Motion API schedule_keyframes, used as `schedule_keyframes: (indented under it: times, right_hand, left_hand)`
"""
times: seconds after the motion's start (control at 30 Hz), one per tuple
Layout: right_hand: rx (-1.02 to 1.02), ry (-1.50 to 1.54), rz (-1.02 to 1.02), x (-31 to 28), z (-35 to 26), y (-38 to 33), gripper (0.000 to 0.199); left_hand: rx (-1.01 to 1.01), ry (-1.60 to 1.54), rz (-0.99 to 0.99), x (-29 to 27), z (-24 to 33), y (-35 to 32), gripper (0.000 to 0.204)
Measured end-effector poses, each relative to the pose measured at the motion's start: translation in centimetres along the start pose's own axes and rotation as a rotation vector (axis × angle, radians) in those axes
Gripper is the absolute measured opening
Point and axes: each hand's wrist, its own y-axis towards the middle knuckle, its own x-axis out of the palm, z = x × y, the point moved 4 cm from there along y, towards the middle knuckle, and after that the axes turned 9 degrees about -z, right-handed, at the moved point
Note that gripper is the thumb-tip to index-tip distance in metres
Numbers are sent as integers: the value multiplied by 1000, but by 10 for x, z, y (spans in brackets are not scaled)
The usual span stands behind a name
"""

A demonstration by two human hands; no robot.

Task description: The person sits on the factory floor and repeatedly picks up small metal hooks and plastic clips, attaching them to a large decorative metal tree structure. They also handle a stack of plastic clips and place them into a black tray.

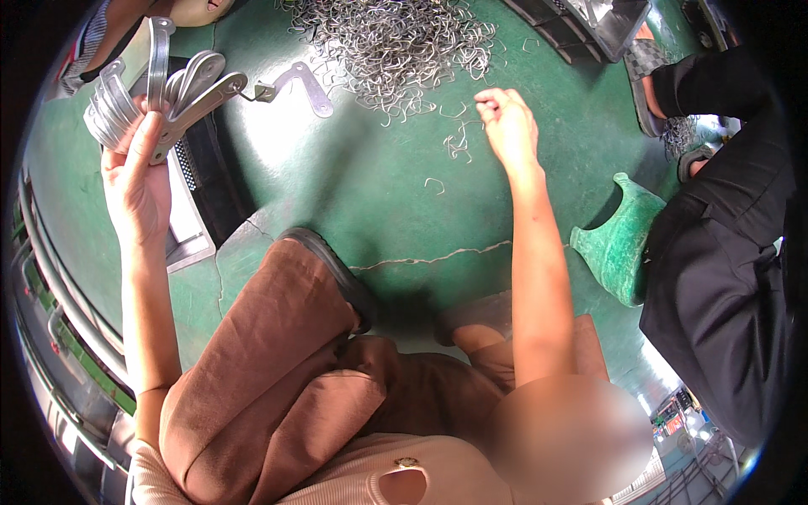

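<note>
The left hand (135,181) gripped fanned metal hinge plates (156,93); the right hand (507,126) pinched a wire clip (486,99). The fanned stack risked slipping.

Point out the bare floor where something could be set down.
Bare green floor lies between the black crate and the right hand, down to the crack. Crowded: the wire hook pile above. The left hand holds metal strips.
</note>
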Motion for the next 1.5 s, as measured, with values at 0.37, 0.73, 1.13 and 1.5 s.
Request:
schedule_keyframes:
  times: [0.37, 0.73, 1.13, 1.5]
  right_hand:
    - [-209, -203, -176, 27, -30, -10, 14]
    - [-34, -150, -104, -19, -4, 20, 41]
    - [-12, -247, -30, -31, 11, 22, 34]
    - [-49, -189, -14, -37, 19, 39, 14]
  left_hand:
    - [-10, -2, -35, 15, -2, -2, 27]
    - [-26, -18, -68, 19, -3, -3, 24]
    - [-3, -23, -31, 14, -5, -6, 26]
    - [-9, -15, -37, 8, -8, -1, 27]
